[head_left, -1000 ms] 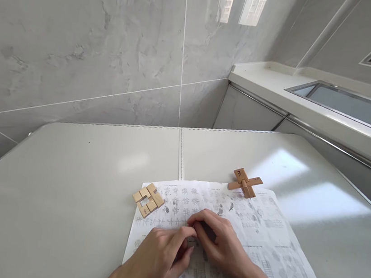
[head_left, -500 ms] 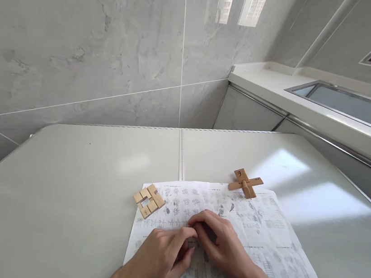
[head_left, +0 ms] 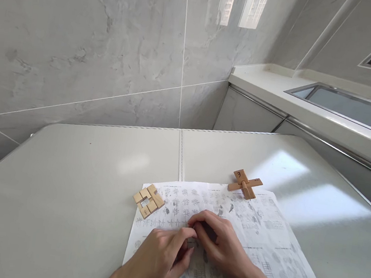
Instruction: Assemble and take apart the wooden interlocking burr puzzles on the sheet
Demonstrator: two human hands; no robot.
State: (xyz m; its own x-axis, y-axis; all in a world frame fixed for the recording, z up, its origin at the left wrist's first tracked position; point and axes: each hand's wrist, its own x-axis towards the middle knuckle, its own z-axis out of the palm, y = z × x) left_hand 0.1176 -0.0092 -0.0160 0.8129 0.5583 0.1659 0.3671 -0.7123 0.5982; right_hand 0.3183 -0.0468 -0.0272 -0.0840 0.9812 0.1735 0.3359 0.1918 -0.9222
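Observation:
My left hand [head_left: 165, 257] and my right hand [head_left: 221, 244] meet over a printed instruction sheet [head_left: 251, 261], fingertips nearly touching. Both have curled fingers, and whatever may lie between them is hidden or too small to name. Beyond my left hand, a light wooden puzzle [head_left: 149, 201] of square-cornered blocks with a gap in its middle rests on the sheet's upper left corner. Past my right hand, a darker wooden cross-shaped puzzle [head_left: 245, 185] lies at the sheet's top edge, with small black marks on its arms.
The sheet lies on a glossy white table [head_left: 62, 195] with a seam running across it. Grey marbled tile wall [head_left: 115, 47] stands behind. To the right is a white counter [head_left: 264, 83] with an inset sink or glass panel [head_left: 350, 106].

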